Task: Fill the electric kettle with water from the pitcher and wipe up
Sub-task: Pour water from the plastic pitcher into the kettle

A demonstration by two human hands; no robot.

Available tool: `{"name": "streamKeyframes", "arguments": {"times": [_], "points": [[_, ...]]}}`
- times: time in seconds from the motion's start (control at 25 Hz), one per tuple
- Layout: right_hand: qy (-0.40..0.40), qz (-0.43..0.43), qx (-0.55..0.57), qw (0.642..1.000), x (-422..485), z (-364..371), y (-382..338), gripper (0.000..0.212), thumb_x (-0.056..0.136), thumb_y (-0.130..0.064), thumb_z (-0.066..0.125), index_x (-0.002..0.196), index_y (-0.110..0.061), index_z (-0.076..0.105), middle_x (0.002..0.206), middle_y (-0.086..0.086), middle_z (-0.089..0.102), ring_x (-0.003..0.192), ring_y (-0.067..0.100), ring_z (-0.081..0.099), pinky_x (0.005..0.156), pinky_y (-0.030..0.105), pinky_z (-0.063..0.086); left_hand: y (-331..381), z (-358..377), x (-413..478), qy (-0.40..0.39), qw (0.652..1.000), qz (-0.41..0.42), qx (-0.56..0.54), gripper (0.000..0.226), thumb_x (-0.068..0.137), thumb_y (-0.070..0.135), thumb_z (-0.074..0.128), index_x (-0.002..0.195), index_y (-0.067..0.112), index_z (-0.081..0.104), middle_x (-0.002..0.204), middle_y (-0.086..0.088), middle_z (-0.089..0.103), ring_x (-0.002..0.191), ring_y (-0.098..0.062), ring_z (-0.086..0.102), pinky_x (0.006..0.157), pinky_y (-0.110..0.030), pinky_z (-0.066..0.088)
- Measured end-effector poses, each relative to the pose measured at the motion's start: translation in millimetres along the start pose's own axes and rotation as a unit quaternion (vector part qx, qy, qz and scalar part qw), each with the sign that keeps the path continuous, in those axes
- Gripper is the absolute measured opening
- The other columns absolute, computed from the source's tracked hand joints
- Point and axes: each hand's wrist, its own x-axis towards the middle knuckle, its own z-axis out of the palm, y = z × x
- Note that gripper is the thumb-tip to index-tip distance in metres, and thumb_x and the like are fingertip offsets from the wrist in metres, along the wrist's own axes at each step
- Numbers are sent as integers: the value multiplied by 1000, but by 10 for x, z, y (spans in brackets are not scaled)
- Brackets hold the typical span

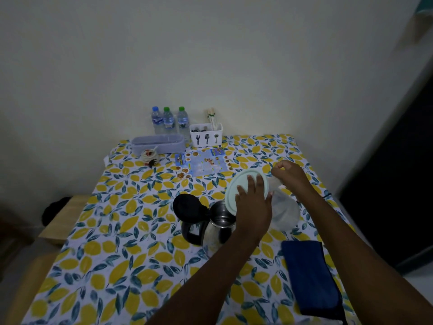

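Your left fingers [251, 184] lie straight on the round, smooth lid [234, 191]; right fingers [280, 166] curl round the clear pitcher [284, 212]. Steel kettle [219, 227] gapes just below left fingers.

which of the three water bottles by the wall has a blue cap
The leftmost water bottle: its cap is blue, while the middle bottle and the right bottle both have green caps.
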Motion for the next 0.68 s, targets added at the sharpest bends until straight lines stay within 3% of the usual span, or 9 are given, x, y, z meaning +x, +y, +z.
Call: {"name": "streamKeyframes", "arguments": {"times": [0.2, 0.32, 0.68], "points": [[-13, -3, -23, 1000, 22, 19, -58, 19, 64, -37, 60, 67, -18, 57, 77, 10, 65, 69, 29, 60, 62, 38, 45, -3, -4, -6, 5, 999, -14, -37, 114, 62, 76, -29, 151, 16, 10, 159, -15, 11, 139, -51, 16, 111, -57, 22], [-22, -8, -50, 998, 57, 33, -99, 14, 71, -31, 63, 68, -19, 58, 87, 10, 68, 80, 28, 63, 65, 36, 46, -4, 7, 1, 11, 998, -28, -55, 115, 61, 78, -28, 151, 17, 10, 160, -15, 11, 140, -50, 15, 112, -57, 21], [-39, -29, -91, 995, 110, 66, -178, 15, 75, -31, 64, 72, -18, 58, 74, 4, 61, 58, 19, 53, 57, 31, 39, -7, -6, 3, 30, 995, -50, -80, 113, 62, 79, -25, 151, 18, 9, 160, -13, 12, 140, -49, 16, 113, -57, 20]]}}
